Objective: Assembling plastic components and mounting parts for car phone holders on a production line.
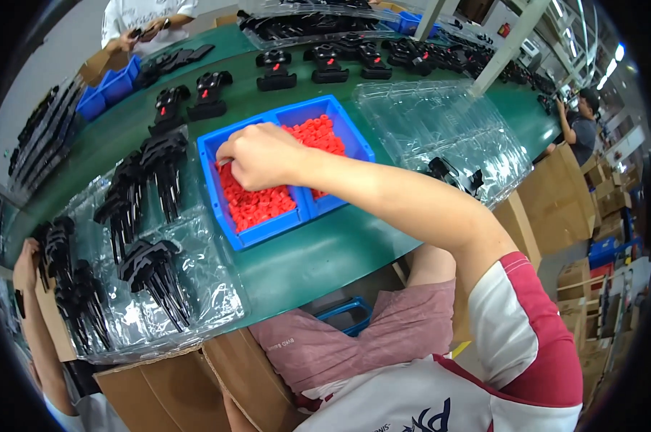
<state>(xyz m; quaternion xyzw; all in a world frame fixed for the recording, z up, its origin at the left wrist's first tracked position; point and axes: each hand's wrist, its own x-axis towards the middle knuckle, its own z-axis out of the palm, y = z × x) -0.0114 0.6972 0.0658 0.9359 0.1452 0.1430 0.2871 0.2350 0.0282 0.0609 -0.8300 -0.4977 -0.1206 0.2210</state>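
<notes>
My right hand reaches across the green table into a blue two-compartment bin. The bin holds a heap of small red plastic pieces. My fingers are curled down into the left compartment, pinching some of the pieces. My left hand is out of sight. Only a strip of bare arm shows behind a cardboard box at my lap.
Clear plastic trays with black pronged parts lie left of the bin, and empty clear trays lie to its right. More black parts stand farther back. Another person's hand grips the left tray edge. Other workers stand at the far side and on the right.
</notes>
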